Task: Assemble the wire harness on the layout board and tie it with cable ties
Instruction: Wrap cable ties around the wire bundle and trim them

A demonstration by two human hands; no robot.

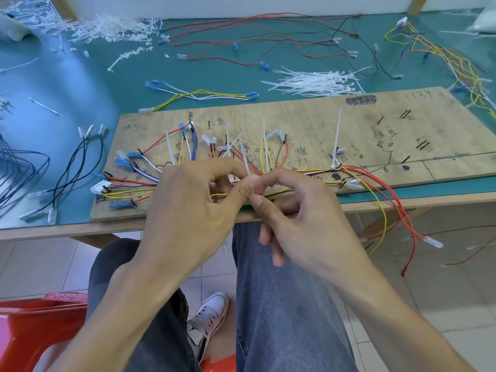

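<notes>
A wooden layout board (308, 122) lies on the green table with a multicoloured wire harness (357, 170) strung between its nails. Several white cable ties stand up from the bundle, one tall tie (338, 130) at the right. My left hand (193, 200) curls over the harness trunk near the board's front edge, its fingers round the wires and a white cable tie (244, 160). My right hand (292, 210) meets it, thumb and forefinger pinching the same tie at the bundle. The spot between the fingertips is mostly hidden.
Loose cable ties (314, 81) lie behind the board, and a heap of cut tie tails (107, 28) at the back left. Spare wires lie around: red and black (268, 36), yellow and white (204, 95), black (77, 167). A red stool (35, 328) stands lower left.
</notes>
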